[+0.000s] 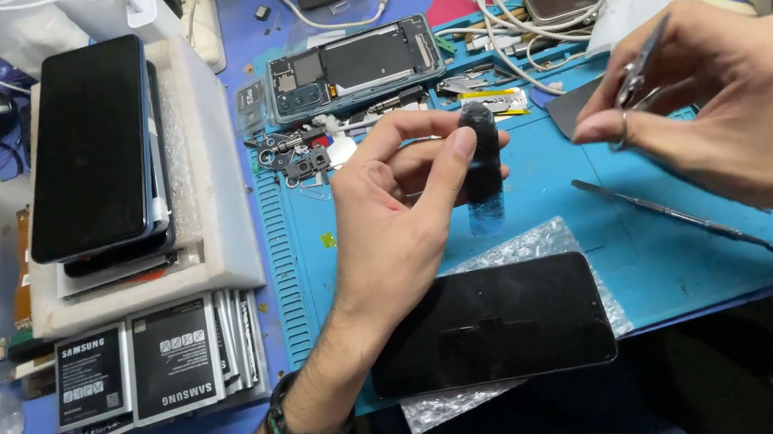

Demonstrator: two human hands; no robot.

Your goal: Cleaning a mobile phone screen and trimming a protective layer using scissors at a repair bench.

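The left hand point(396, 216) is raised over the middle of the bench, on a teal-blue silicone work mat point(633, 253), and its thumb and fingers are curled closed around a small dark strip-like part with a clear film tail point(483, 168). That part stands nearly upright, its long axis running top to bottom, with the dark end up by the fingertips and the transparent end hanging down toward the mat. The right hand point(723, 99) hovers just to the right of it, near but apart, so the part lies to that hand's left; the fingers are pinched shut on thin metal tweezers point(637, 76), whose tips slant down and left toward the part. The left hand is the one in contact with the part; the right touches only the tweezers. Directly below the left hand, at the mat's near edge, a black smartphone lying face up point(489, 323) rests on a sheet of bubble wrap point(522, 248). A slim metal pry tool point(689, 220) lies on the mat under the right hand. Toward the far edge sits an opened phone chassis with exposed boards point(353, 65), and near the left edge a stack of dark phones on a white foam block point(95, 147) stands behind a row of flat phone batteries point(160, 365).
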